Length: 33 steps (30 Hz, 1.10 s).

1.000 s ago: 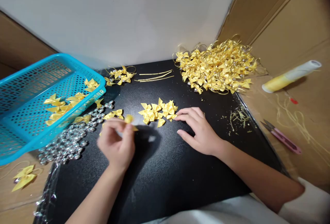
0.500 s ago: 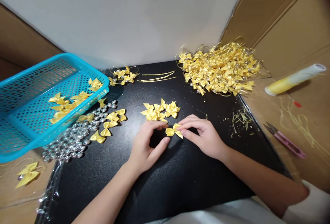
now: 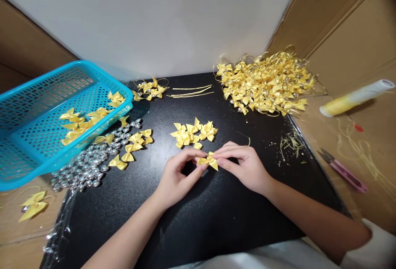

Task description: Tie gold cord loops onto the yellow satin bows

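A yellow ribbon bow is pinched between both hands, just above the black tabletop. My left hand grips its left loop between thumb and fingers. From the right, my right hand holds the other side with thumb and fingertips. Just beyond the hands lies a small cluster of yellow bows. Several more loose bows rest to the left, beside a heap of shiny silver beads.
At left a turquoise basket holds several bows. A large pile of bows with gold cords is at the back right. Cut gold cords lie at the back. Pink thread snips and a yellow-white roll are on the right.
My left thumb and fingers have closed on the bow's left loop, which they stood apart from before. The right hand keeps its hold on the bow.
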### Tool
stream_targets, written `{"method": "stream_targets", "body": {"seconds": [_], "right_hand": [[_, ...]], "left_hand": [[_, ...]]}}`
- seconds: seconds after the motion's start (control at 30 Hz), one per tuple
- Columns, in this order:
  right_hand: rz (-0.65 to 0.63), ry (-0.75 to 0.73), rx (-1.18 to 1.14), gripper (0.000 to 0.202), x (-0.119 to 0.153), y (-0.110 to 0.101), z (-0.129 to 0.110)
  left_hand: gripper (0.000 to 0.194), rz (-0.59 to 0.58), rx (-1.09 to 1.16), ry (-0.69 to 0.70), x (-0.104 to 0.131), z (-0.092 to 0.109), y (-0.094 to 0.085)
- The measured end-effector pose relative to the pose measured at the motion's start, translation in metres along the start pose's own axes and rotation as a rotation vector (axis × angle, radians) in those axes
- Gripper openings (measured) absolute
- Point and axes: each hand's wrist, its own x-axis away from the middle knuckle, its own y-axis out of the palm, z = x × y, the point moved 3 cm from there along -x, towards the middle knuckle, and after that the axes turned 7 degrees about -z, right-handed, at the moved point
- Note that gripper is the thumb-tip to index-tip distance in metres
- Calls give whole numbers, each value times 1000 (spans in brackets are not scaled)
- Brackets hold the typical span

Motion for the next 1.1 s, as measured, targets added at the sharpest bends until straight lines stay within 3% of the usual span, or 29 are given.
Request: {"method": "stream_targets", "body": {"seconds": [0.07, 0.17, 0.27, 0.33, 0.53, 0.83, 1.1], "right_hand": [[33, -43, 111, 12, 1, -1, -1], [78, -223, 421, 16, 2, -1, -6], [15, -392, 612, 10, 3, 1, -10], [-43, -419, 660, 9, 3, 1, -10], [-168, -242, 562, 10, 1, 2, -7], [-321, -42, 529, 11, 0, 6, -2], [-359, -25, 518, 12, 0, 5, -4]], "left_hand": [[16, -25, -82, 47, -1, 2, 1], [13, -54, -172, 67, -2, 4, 1], [12, -67, -198, 32, -2, 3, 2], [12, -74, -189, 10, -1, 2, 2], [9, -98, -215, 22, -2, 4, 2], [13, -172, -645, 336, -3, 16, -5], [4, -316, -650, 216, -6, 9, -7]]}}
